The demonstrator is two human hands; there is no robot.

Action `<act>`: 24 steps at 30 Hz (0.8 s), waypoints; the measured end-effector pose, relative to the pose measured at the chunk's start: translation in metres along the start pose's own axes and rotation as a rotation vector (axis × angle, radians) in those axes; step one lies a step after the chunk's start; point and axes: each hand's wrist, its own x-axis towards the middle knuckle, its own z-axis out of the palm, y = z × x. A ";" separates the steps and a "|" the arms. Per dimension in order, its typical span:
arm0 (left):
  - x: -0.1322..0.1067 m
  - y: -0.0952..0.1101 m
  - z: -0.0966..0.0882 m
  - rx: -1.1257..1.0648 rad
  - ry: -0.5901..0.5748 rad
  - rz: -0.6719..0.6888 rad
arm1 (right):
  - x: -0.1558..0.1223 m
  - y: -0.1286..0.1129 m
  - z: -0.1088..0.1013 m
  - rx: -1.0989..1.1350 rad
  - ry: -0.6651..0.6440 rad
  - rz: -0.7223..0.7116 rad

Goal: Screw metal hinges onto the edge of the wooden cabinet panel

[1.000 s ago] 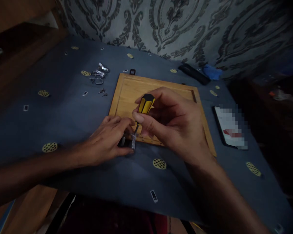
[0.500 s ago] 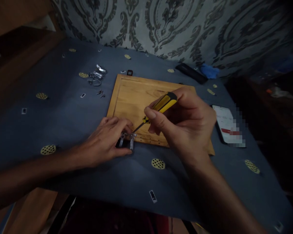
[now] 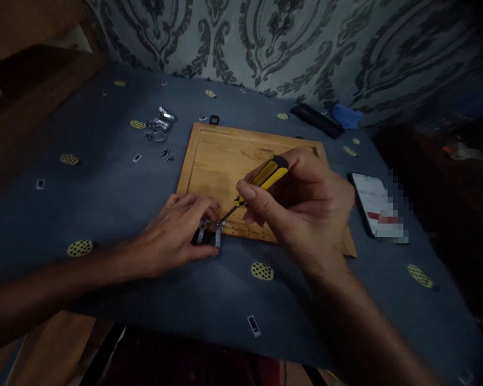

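My right hand (image 3: 306, 203) is closed around the yellow-and-black handle of a screwdriver (image 3: 269, 172). Its shaft slants down to the left, and the tip meets a shiny metal fitting (image 3: 218, 236) at the near edge of a wooden board (image 3: 225, 161). Thumb and fingers of my left hand (image 3: 179, 228) grip that fitting from the left side. Whether a screw sits under the tip is too small to tell. Small dark holes run along the board's near edge, right of the fitting.
More metal fittings (image 3: 161, 122) and a few small screws (image 3: 167, 155) lie on the patterned blue tablecloth (image 3: 116, 203) at left. A phone (image 3: 374, 206) rests at right. A long black object (image 3: 317, 121) and a blue cloth (image 3: 346, 116) are near the wall (image 3: 241, 48).
The screwdriver and my right hand have shifted very slightly down and left, with the tip still at the metal fitting. My left hand stays in place.
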 end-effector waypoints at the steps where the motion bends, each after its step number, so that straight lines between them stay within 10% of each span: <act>1: 0.000 0.000 0.000 -0.002 0.003 0.003 | 0.000 0.001 0.000 -0.005 -0.005 -0.005; 14: 0.000 -0.001 0.000 -0.018 0.006 -0.006 | 0.003 -0.006 -0.011 0.086 -0.258 0.060; 24: 0.001 0.001 -0.001 -0.022 -0.005 -0.024 | 0.003 -0.006 -0.009 0.106 -0.194 0.074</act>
